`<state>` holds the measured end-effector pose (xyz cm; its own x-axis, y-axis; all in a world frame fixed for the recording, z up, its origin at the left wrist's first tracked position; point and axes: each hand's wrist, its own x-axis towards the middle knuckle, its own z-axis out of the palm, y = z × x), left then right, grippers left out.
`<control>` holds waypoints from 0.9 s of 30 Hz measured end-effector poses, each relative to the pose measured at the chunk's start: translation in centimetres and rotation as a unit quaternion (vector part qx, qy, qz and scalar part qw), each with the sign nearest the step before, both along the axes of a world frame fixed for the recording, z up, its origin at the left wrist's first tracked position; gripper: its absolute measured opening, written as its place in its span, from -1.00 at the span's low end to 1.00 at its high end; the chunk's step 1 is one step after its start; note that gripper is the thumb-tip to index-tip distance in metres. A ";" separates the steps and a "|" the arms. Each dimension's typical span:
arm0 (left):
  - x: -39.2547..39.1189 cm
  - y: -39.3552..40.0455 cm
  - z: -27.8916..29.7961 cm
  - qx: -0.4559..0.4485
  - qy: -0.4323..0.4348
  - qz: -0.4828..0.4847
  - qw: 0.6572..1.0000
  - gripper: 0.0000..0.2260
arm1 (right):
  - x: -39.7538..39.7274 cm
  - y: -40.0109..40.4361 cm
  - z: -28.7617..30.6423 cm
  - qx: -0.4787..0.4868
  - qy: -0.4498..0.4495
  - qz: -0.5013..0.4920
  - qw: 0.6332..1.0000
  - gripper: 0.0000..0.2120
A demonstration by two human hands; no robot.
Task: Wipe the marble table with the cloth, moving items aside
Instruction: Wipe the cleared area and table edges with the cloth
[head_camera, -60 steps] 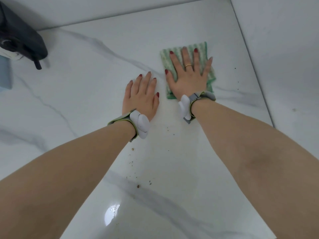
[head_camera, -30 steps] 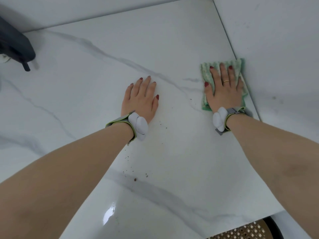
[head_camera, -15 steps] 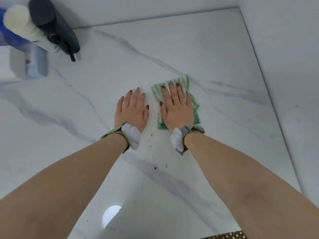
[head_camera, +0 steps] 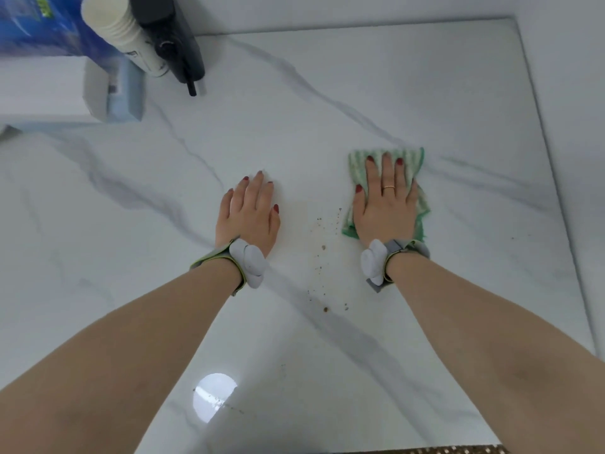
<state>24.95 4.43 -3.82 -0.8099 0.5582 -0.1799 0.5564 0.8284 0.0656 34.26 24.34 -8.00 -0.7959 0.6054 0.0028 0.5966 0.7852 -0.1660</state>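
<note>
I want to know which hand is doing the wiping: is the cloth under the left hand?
No, the green cloth lies flat under the right hand, while the left hand rests on the bare marble table.

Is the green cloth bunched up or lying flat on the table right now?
Flat. The green cloth lies spread on the marble table under the right hand, whose open palm presses it down.

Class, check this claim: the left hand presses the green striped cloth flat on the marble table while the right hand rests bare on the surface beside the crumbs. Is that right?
Not quite: the hands are swapped. The head view shows the right hand pressing the green striped cloth flat on the marble table, while the left hand rests bare beside the crumbs.
</note>
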 end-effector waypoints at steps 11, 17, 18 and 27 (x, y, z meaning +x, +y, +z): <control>-0.4 -5.0 0.9 -0.014 -0.001 0.050 0.999 -0.43 | -5.0 -13.2 0.2 -0.040 0.006 0.192 0.981 -0.48; -0.4 -7.8 0.6 -0.017 -0.006 0.055 0.998 -0.55 | -3.1 -10.1 0.4 -0.025 -0.043 0.117 0.992 -0.45; -0.5 -8.3 0.4 -0.014 -0.005 0.058 0.998 -0.56 | -2.6 -9.2 0.5 -0.033 -0.054 0.090 0.994 -0.45; -1.6 -13.4 0.7 -0.003 -0.004 0.062 0.998 -0.45 | -4.4 -10.8 1.0 -0.019 -0.055 -0.008 0.998 -0.41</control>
<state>23.31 -8.92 -3.08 -0.8709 0.4529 -0.1908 0.4492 0.8911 0.0645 29.84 13.55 -6.96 -0.7809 0.6153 -0.1079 0.6247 0.7704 -0.1276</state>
